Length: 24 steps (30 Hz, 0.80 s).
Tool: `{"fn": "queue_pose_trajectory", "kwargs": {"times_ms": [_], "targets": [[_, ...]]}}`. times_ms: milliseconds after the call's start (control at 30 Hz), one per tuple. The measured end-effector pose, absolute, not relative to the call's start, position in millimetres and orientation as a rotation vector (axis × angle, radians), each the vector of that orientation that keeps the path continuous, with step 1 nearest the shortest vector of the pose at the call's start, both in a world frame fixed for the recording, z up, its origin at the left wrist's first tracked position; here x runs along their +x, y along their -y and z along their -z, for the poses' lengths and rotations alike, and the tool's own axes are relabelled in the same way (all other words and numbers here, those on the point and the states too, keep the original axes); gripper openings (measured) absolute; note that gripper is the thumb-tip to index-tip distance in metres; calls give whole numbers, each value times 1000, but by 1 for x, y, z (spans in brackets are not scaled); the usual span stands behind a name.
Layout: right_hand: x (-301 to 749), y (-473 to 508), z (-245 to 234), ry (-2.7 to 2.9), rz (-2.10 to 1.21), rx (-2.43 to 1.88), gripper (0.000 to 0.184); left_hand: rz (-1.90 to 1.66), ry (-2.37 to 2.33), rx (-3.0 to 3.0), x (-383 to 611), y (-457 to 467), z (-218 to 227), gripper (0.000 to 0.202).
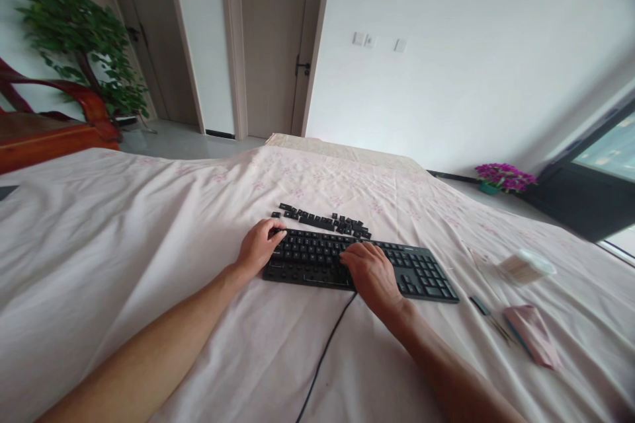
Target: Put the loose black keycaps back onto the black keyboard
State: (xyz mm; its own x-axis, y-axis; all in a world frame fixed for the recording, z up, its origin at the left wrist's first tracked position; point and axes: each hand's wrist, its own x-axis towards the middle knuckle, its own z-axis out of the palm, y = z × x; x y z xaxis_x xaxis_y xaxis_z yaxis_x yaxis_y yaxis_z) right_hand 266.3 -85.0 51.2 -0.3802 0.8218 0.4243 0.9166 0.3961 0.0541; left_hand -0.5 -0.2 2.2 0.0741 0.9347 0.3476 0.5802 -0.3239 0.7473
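Note:
A black keyboard (pixel 421 271) lies on the pale pink sheet (pixel 149 238) in the middle of the head view. My left hand (pixel 258 248) rests on the keyboard's left end, its fingers curled over the top left corner. Over the middle keys sits my right hand (pixel 372 271), palm down with its fingers bent onto them; whether they hold anything I cannot tell. Several loose black keycaps (pixel 322 219) lie in a row on the sheet just behind the keyboard. A black cable (pixel 325 353) runs from the keyboard toward me.
A small clear container (pixel 526 266), a pink packet (pixel 533 334) and a small dark tool (pixel 480 306) lie on the sheet at right. A red wooden chair (pixel 54 125) and a green plant (pixel 79 39) stand at left. Purple flowers (pixel 503 177) sit by a dark window frame.

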Motion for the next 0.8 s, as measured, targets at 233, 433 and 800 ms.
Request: {"fn": "queue_pose_trajectory", "kwargs": {"times_ms": [233,433,800], "targets": [[266,88,-50,2406,521,-1528,15,-1139,-1505,1930,0,2,-6,16],[262,92,-49,2421,522,-1556,18,-1144,-1501,1934,-1,1,-3,16],[265,90,-45,2392,489,-1507,11,-1141,-1501,1934,0,1,-6,15]]}}
